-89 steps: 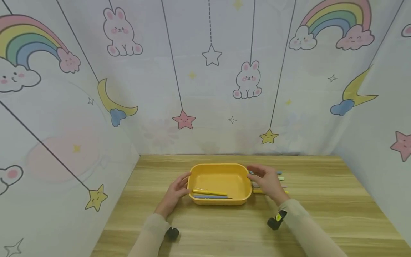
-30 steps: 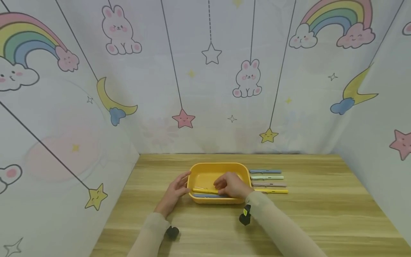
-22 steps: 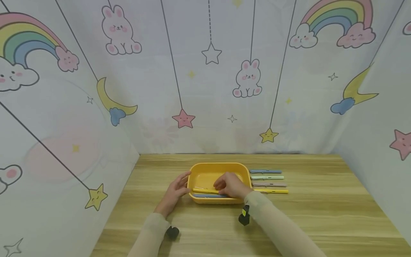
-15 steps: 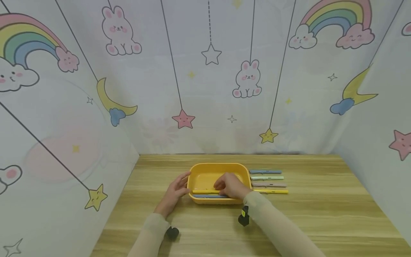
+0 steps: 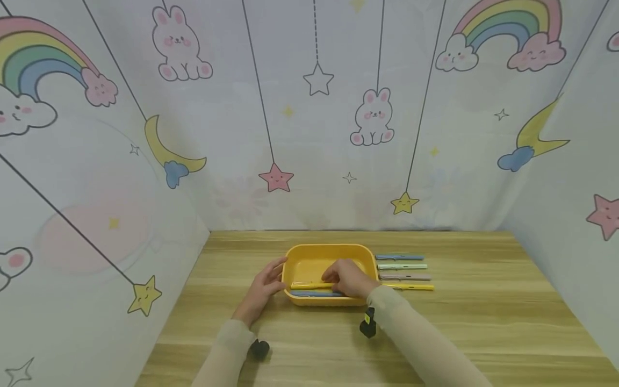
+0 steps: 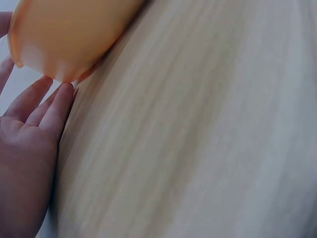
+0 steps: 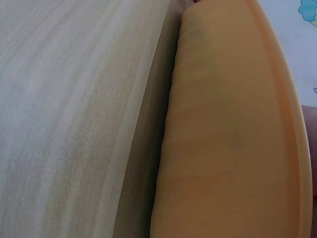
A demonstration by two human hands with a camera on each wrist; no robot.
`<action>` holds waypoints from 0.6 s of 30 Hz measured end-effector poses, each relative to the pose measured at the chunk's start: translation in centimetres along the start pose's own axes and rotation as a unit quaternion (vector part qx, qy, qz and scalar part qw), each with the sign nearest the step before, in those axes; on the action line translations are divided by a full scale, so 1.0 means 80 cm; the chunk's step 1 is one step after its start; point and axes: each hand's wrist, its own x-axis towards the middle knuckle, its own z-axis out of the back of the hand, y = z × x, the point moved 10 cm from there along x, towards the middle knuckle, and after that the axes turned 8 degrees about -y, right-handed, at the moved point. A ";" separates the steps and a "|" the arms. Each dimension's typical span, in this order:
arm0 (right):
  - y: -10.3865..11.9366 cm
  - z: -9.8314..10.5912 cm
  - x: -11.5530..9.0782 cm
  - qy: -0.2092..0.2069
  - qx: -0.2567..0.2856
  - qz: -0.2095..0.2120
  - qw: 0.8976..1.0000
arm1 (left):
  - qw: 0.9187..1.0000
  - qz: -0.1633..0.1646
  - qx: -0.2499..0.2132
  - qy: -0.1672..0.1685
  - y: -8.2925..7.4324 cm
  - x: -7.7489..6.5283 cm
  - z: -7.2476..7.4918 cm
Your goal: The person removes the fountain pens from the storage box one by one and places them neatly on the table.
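Note:
A yellow plastic box [image 5: 329, 302] stands on the wooden table. Inside, along its near side, lie a yellow pen [image 5: 304, 285] with a wire clip and a blue pen [image 5: 314, 294]. My right hand [image 5: 350, 278] reaches into the box, its curled fingers and thumb pinching the right part of the yellow pen; the fingertips are partly hidden. In the right wrist view the box's outer wall [image 7: 223, 139] covers most of the hand. My left hand [image 5: 263, 287] touches the box's left end with fairly straight, spread fingers; the left wrist view shows fingertips [image 6: 63, 91] against the wall.
Right of the box several capped pens lie in a row: a blue pen [image 5: 400, 257], a pale green pen [image 5: 403, 266], a greyish-pink pen [image 5: 406, 277] and another yellow pen [image 5: 411, 287]. Cartoon-printed cloth walls [image 5: 309, 204] enclose the table [image 5: 300, 344] at the back and sides.
My right hand has come from the box's right rim to the yellow pen inside. The pen has rolled and shifted slightly under the fingers. My left hand stays at the left end.

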 end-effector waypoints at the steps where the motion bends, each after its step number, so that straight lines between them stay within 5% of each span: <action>1: 0.001 0.000 0.000 0.001 -0.001 0.003 1.000 | 1.000 0.000 0.000 -0.001 0.000 0.000 0.000; 18: 0.001 0.010 -0.002 -0.018 -0.041 -0.010 0.999 | 1.000 0.003 0.001 0.002 0.005 0.002 0.001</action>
